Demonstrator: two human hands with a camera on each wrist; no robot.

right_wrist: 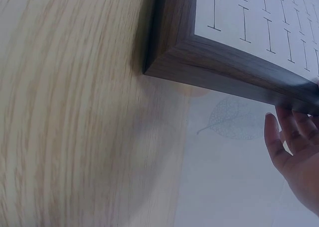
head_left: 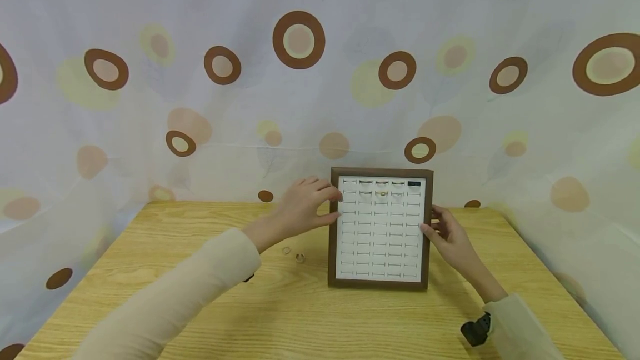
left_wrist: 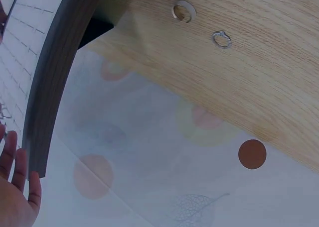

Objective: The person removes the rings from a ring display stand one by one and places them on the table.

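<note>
- Pale curtain (head_left: 300,99) with brown-ringed and pastel circles hangs behind and around a light wood-grain table (head_left: 280,315).
- From the left, a cream left sleeve (head_left: 175,288) reaches across the tabletop.
- The left hand (head_left: 305,207) is at the display board's upper left edge, thumb and fingers spread apart; whether the fingertips touch the board, I cannot tell.
- Near that forearm, two loose rings lie on the wood: a thin studded ring (head_left: 286,250) and a broader band (head_left: 300,258) nearer the board.
- Right of them, the brown-framed display board (head_left: 378,284) stands on the table, its white panel lined with slots; mounted rings (head_left: 382,194) sit in the top two rows, a black piece (head_left: 414,184) at top right.
- The right hand (head_left: 452,243) clasps the board's right side, thumb in front, fingers behind.
- Farther right, a black device (head_left: 476,329) sits by the right sleeve (head_left: 520,326).
</note>
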